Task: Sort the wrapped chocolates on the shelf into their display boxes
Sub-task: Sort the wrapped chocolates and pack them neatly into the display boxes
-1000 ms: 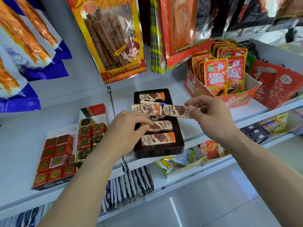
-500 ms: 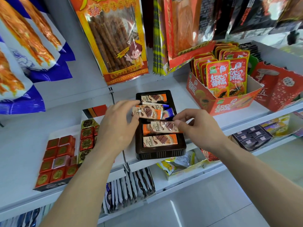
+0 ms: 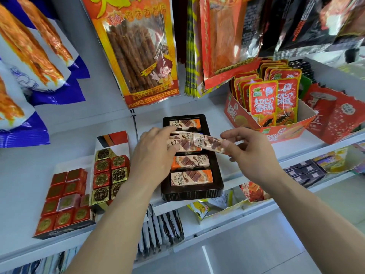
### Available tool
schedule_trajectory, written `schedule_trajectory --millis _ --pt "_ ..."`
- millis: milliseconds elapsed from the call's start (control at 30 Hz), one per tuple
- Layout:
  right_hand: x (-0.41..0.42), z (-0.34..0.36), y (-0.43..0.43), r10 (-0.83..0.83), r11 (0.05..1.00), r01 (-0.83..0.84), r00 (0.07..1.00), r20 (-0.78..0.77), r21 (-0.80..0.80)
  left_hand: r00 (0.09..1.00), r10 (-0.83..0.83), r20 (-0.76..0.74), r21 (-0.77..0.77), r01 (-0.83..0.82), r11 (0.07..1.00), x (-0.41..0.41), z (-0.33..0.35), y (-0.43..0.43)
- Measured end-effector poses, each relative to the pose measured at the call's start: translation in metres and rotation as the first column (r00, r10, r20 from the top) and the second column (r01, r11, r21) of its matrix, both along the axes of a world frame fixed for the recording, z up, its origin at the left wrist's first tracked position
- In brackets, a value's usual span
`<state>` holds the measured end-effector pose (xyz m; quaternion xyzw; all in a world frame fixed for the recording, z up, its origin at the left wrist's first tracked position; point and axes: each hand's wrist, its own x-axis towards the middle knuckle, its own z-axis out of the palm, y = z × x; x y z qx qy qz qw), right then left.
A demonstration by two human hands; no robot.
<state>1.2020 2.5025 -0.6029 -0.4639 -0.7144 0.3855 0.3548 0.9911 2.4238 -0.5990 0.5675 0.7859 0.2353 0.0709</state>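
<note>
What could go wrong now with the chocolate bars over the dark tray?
The right hand pinches one chocolate bar only near its end, so it may slip. The left hand holds stacked bars over the dark tray, which sits near the shelf edge; a push might tip it.

**Film, foil and card on a painted shelf**

The wrapped chocolate bars wear thin plastic film, glossy and catching the light. Their dark brown tray looks like moulded plastic, semi-matt, with a finely ribbed front wall. The square chocolates sit in embossed metallic foil, red and gold, creased at the folds. The shelf is smooth and white with a soft sheen, seemingly painted metal. The hanging snack bag is clear glossy film. The orange carton is printed card holding shiny sachets.
</note>
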Motion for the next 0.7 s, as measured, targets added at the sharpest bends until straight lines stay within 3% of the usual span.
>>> schedule_trajectory --millis 67,400,600,700 --pt "-0.001 -0.001 0.0 0.031 0.999 -0.031 1.0 0.002 -0.015 1.0 -0.009 -0.005 0.0 0.009 1.0 -0.001 0.002 0.001" --pt "-0.008 -0.004 -0.003 0.092 0.995 -0.097 0.987 0.132 0.028 0.95 -0.154 0.272 0.046 0.147 0.988 -0.008 0.01 -0.013" --pt "-0.017 -0.003 -0.006 0.082 0.994 -0.091 0.986 0.143 0.062 0.929 -0.193 0.316 0.055 0.185 0.981 -0.005 0.008 -0.021" --pt "-0.026 -0.003 -0.012 0.113 0.99 -0.124 0.982 0.151 0.065 0.948 -0.186 0.258 0.022 0.187 0.982 0.001 0.007 -0.022"
